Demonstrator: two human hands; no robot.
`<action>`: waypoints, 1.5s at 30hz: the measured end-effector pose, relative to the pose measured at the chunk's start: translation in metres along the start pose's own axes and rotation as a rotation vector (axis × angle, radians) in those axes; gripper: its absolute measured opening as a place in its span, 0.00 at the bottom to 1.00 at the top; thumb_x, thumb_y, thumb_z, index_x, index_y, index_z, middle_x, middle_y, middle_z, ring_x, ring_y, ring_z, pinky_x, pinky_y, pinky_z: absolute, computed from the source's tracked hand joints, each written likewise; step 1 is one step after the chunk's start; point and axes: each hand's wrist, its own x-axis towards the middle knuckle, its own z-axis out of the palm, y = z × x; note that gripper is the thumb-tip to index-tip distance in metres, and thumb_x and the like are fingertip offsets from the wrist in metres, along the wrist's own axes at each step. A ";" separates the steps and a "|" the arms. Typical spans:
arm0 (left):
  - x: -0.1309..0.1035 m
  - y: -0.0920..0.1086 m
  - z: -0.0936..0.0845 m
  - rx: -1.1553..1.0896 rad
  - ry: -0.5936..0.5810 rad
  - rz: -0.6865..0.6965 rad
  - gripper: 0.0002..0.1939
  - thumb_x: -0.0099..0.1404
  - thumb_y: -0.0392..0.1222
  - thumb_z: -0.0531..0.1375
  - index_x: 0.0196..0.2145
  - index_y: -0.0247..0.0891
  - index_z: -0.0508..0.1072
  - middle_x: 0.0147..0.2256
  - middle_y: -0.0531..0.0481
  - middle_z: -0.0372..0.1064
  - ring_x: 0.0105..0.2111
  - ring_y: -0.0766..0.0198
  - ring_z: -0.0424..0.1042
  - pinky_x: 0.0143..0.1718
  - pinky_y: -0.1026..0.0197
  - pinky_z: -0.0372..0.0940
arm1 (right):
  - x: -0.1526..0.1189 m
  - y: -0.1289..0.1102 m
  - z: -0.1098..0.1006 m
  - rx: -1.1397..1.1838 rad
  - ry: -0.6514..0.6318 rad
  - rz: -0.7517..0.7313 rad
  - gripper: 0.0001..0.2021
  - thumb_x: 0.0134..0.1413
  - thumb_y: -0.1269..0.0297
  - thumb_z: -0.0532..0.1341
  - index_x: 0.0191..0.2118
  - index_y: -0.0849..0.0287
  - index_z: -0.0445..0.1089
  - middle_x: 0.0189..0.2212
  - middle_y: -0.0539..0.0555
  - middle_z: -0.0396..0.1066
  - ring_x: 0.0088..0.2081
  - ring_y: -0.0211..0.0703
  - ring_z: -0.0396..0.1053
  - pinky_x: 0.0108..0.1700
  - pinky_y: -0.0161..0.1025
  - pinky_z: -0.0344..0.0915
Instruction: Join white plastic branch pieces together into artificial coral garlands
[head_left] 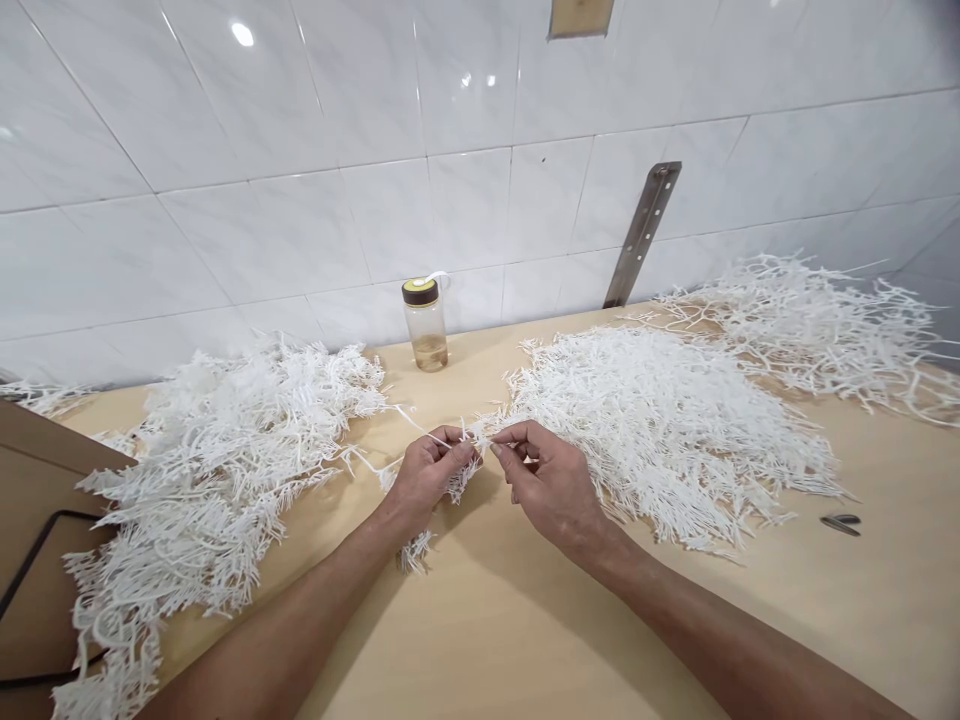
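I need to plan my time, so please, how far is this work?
Probably done: the pile of small white sprigs and the barer stems, right. In hand: a white branched piece, between left hand and right hand. Probably left: the bushy pile, left. I cannot tell the exact share.

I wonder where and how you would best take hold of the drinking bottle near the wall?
I'd wrap the clear body of the bottle, below its dark lid, from the right: it stands upright with straight round sides, and the left white pile sits closer to it than the right one.
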 end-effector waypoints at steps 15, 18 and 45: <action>0.003 -0.004 -0.001 0.011 0.023 0.000 0.14 0.54 0.49 0.66 0.29 0.37 0.70 0.17 0.58 0.59 0.18 0.71 0.55 0.21 0.66 0.49 | -0.001 0.006 0.002 -0.077 -0.070 -0.049 0.05 0.56 0.65 0.60 0.35 0.58 0.73 0.26 0.51 0.72 0.24 0.38 0.68 0.24 0.34 0.66; 0.002 -0.005 0.000 0.026 0.036 0.003 0.15 0.54 0.51 0.66 0.27 0.36 0.69 0.17 0.58 0.59 0.18 0.72 0.54 0.21 0.66 0.48 | -0.003 0.004 0.002 -0.081 -0.066 -0.107 0.05 0.56 0.66 0.60 0.36 0.58 0.72 0.27 0.51 0.73 0.26 0.38 0.69 0.26 0.34 0.66; -0.007 -0.011 0.007 0.580 0.159 0.309 0.11 0.62 0.47 0.61 0.30 0.36 0.75 0.24 0.53 0.67 0.24 0.68 0.63 0.27 0.65 0.58 | 0.013 -0.007 -0.017 -0.035 -0.362 0.283 0.11 0.59 0.57 0.59 0.30 0.58 0.65 0.22 0.46 0.65 0.15 0.33 0.67 0.17 0.30 0.59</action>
